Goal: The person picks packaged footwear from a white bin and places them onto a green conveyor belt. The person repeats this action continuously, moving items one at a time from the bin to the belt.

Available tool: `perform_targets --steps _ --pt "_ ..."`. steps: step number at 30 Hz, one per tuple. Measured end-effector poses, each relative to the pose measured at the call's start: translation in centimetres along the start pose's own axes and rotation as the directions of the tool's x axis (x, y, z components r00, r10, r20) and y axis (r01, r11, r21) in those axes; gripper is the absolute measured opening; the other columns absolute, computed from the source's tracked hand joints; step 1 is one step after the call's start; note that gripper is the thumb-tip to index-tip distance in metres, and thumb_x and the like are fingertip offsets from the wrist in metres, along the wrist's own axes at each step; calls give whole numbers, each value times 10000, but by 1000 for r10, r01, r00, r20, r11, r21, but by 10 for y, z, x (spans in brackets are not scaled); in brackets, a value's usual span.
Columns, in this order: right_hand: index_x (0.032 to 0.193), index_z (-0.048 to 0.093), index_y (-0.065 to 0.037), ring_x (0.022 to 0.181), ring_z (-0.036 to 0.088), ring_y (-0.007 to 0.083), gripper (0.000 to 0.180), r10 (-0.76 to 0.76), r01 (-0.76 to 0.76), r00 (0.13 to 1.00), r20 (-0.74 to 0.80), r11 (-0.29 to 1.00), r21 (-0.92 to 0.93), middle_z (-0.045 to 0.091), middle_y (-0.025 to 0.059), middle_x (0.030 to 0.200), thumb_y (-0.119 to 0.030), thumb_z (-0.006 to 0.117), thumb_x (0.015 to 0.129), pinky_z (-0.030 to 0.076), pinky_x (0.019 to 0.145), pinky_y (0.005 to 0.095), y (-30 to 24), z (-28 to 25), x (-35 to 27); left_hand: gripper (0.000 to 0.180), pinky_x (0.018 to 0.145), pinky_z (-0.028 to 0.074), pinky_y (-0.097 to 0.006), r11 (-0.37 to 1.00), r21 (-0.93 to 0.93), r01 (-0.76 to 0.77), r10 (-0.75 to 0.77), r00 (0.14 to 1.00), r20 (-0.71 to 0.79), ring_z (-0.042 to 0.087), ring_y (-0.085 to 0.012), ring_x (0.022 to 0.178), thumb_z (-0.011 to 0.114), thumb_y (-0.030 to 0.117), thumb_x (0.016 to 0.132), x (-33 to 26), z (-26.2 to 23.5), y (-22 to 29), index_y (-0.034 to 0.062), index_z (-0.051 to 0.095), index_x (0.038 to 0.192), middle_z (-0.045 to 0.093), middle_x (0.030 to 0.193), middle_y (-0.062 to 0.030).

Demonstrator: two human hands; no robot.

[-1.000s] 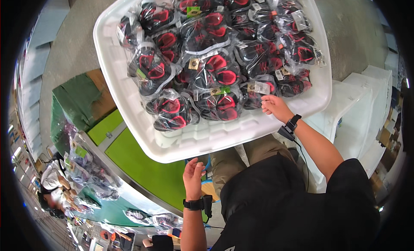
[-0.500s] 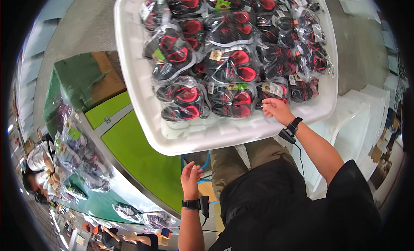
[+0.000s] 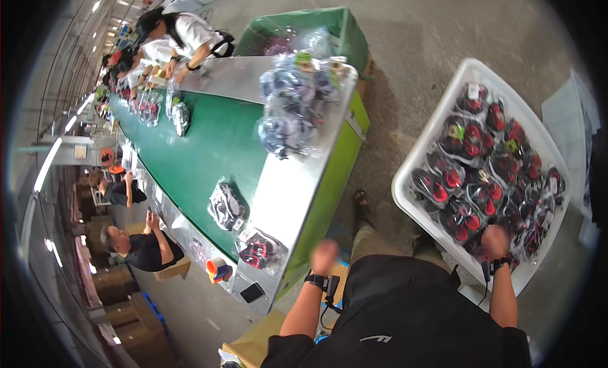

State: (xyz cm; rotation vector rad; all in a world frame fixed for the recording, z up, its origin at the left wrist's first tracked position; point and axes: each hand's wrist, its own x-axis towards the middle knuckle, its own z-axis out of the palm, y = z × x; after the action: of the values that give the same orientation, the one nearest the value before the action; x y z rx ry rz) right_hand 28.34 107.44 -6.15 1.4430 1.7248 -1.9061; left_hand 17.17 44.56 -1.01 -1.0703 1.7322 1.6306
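Observation:
My left hand hangs beside the end of the conveyor table, smeared so that its fingers do not show. Nearest to it on the metal end is a bagged pair of black and red shoes. On the other side, my right hand is over the near edge of a white plastic bin. Bagged black and red shoes fill that bin in several rows. Blur hides the right fingers, and I cannot tell whether they touch a bag.
The green conveyor belt carries bagged shoes, with a bag pile at its metal end. A phone and an orange tape roll lie near the corner. Co-workers stand along the belt. A green bin is behind.
The view has swung left, bringing the conveyor and co-workers into sight and putting the white bin at the right. Both hands, sharp before, are now blurred.

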Motion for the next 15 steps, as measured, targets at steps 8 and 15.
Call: perform_targets --steps 8,15 --pt "1134 584 -48 663 650 138 262 88 -56 984 155 978 -201 633 40 829 -221 611 939 489 506 236 -33 160 -46 315 819 498 -318 773 273 -572 634 679 -370 627 -197 855 643 155 900 92 -140 120 -26 620 1157 675 928 -101" --pt "1163 586 33 699 612 109 331 -160 359 898 410 804 -473 650 56 840 -148 648 893 495 621 258 -103 267 -92 630 960 444 -457 772 635 3 626 169 -761 569 -366 1147 720 237 785 174 -354 144 -71 512 1293 573 1281 -235"
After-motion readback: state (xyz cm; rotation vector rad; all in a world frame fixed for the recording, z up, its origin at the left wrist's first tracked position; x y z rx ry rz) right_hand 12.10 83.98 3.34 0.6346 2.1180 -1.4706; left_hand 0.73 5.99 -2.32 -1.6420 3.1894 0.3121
